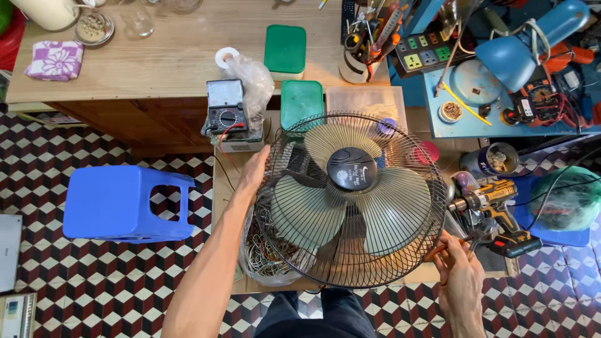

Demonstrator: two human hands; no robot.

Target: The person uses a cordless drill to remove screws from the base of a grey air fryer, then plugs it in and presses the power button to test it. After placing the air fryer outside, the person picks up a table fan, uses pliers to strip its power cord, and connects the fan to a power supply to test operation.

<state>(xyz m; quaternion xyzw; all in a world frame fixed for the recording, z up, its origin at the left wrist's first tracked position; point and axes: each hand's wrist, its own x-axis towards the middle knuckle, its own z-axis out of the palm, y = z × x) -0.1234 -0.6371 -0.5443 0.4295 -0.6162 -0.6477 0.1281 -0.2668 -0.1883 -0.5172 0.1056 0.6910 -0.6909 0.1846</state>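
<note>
The fan (350, 199) lies face up on the low workbench (220, 188), its round black wire cage covering most of the top and overhanging the near edge, with pale green blades and a dark hub showing through the wires. The person's left hand (255, 170) is stretched out along a straight bare forearm and pressed flat against the cage's left rim, fingers spread and laid over the wires rather than wrapped round them. The right hand (459, 270) sits at the near right of the rim, wrist bent inward, fingers pinched together around a thin rod-like tool whose tip meets the cage; what the tool is I cannot tell. Under the cage at the near left corner sits a tangle of wires (266, 250). At the far left corner of the bench stands an analogue multimeter (226, 107), with a green-lidded box (301, 103) just beside it along the far edge. A yellow cordless drill (498, 209) rests off the right edge, close to the right hand. On the tiled floor to the left, well apart from the bench, lies a blue plastic stool (128, 203) on its side.
</note>
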